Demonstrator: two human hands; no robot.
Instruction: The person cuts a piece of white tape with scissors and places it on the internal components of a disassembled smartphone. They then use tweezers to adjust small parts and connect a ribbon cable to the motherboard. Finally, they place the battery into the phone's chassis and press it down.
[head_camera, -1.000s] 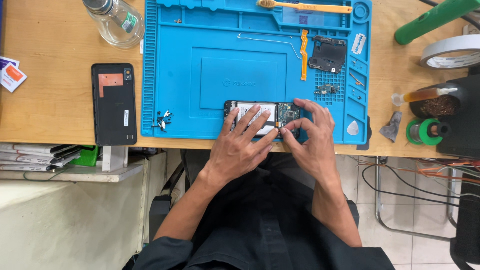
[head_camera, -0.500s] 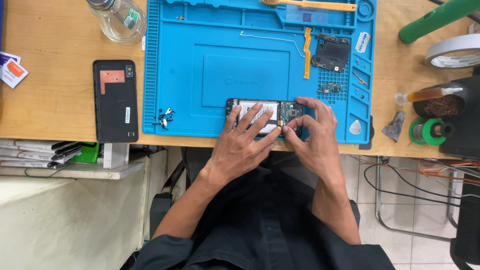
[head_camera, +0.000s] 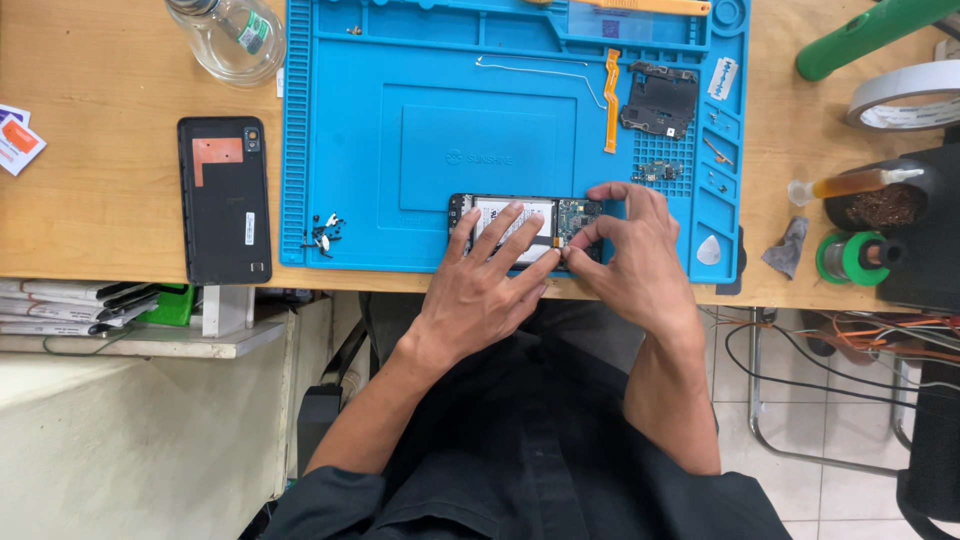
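Both hands are on the opened phone (head_camera: 520, 218) at the near edge of the blue mat (head_camera: 440, 130). It lies flat, long axis running left-right, circuit board end pointing right. Left hand (head_camera: 485, 290) is spread open, fingers pressing down on the battery part. Right hand (head_camera: 635, 262) has thumb and forefinger pinched at the board end; can't tell what's between them. Little pile of screws (head_camera: 322, 233) sits on the mat to the left, black back cover (head_camera: 224, 199) on the wooden surface (head_camera: 100, 190) beyond that. Farther back: orange flex strip (head_camera: 611, 100) and black plate (head_camera: 660, 100).
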